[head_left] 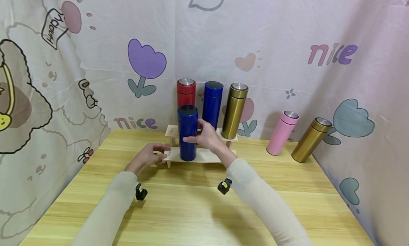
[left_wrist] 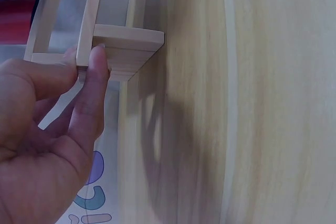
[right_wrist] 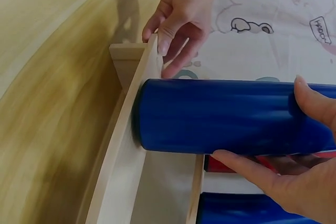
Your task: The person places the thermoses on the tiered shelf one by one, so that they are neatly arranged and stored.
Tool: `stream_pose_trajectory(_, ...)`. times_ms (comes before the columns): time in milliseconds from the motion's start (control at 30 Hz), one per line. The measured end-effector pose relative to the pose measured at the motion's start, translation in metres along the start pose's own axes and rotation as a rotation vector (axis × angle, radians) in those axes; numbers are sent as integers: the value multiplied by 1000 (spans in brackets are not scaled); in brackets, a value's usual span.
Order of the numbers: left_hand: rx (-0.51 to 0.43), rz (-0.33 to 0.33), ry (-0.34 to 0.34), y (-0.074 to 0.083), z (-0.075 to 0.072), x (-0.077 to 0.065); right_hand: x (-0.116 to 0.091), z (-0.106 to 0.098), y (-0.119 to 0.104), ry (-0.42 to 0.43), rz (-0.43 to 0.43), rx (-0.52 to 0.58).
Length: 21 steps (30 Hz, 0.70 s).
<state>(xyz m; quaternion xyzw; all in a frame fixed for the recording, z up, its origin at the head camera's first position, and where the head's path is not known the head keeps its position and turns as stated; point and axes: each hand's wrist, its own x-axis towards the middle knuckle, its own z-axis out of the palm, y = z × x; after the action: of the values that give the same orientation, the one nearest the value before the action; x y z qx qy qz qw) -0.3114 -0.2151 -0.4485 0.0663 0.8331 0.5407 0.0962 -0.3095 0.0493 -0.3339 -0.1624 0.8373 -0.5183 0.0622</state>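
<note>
A blue thermos bottle (head_left: 187, 139) stands upright on the lower step of a small two-step wooden rack (head_left: 207, 156). My right hand (head_left: 209, 135) grips this bottle from the right side, thumb and fingers around it. In the right wrist view its base meets the board. My left hand (head_left: 150, 155) pinches the left end of the lower step, thumb on top and a finger beneath, as the left wrist view shows. On the upper step behind stand a red thermos (head_left: 186, 93), partly hidden, a second blue thermos (head_left: 212, 104) and a gold thermos (head_left: 235, 111).
To the right on the wooden table (head_left: 179, 203) stand a pink thermos (head_left: 282, 133) and another gold thermos (head_left: 311, 140). A printed cloth (head_left: 271, 33) hangs behind the table and along both sides.
</note>
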Motion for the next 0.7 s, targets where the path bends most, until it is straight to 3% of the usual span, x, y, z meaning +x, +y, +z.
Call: stream_pose_trajectory(700,24,1,-1,0,0,1,9,10,3,38,2,-9)
